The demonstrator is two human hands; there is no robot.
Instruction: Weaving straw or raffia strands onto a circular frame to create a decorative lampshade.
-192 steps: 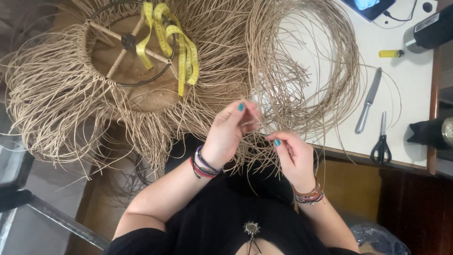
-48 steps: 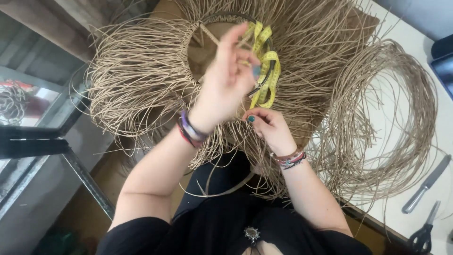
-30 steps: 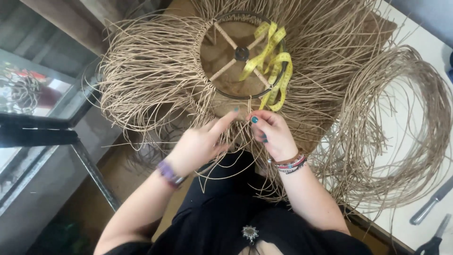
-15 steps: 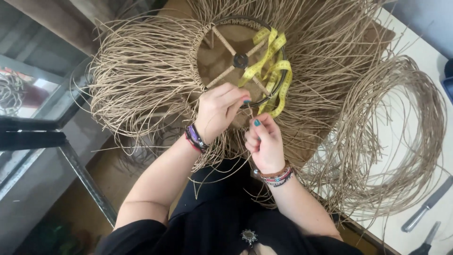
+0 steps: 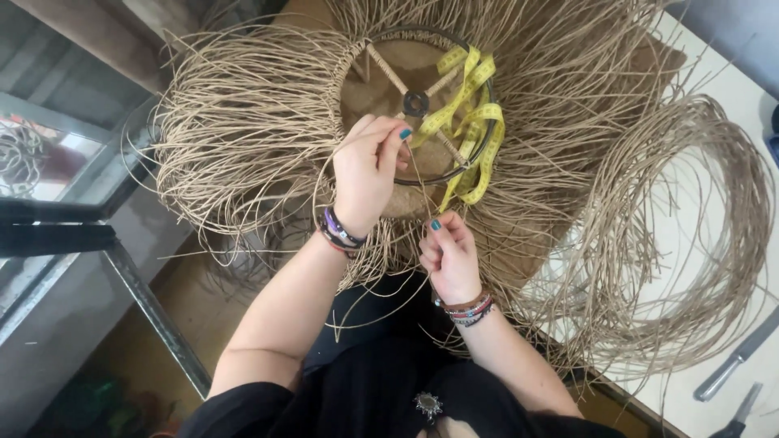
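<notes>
Over the round wire frame [image 5: 422, 174] your left hand [image 5: 367, 174] and right hand [image 5: 448, 253] pinch one tan fibre strand [image 5: 418, 186] taut between them, with a narrow woven band along the rim and most strands hanging loose, unwoven.

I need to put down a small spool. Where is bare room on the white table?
Bare white table shows inside the loose coil of tan fibre strands, and beside the metal tool at the lower right. Around the ring frame and yellow tape measure, it's crowded.
</notes>
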